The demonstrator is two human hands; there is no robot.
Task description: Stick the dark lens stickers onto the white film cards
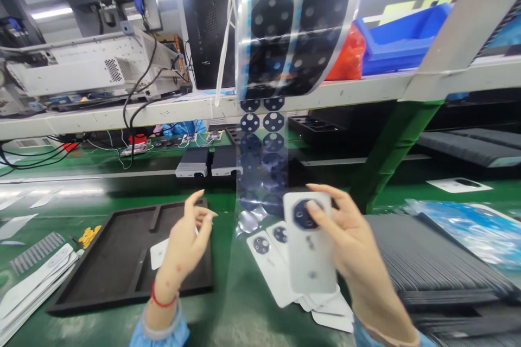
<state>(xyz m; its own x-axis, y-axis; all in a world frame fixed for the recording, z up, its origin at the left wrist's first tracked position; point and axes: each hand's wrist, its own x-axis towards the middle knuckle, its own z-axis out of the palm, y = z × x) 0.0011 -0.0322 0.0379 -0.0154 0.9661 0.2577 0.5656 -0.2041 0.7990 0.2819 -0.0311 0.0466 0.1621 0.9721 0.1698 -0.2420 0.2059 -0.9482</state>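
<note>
My right hand point(350, 238) grips a white phone back cover point(310, 260) held upright, with the thumb pressed on its dark round camera ring. My left hand point(188, 244) hovers empty above a black foam tray point(122, 276), fingers loosely apart. Between the hands hangs a clear film strip point(262, 135) carrying dark round camera stickers, coming down from the shelf. Under the held cover lies a fanned pile of more white covers point(272, 271) on the green table.
A stack of black trays point(435, 271) fills the right side. White strips and liners point(32, 276) lie at the left edge, with small yellow bits point(89, 236) nearby. A shelf above holds a computer case point(89, 68), cables, and blue bins point(402, 38).
</note>
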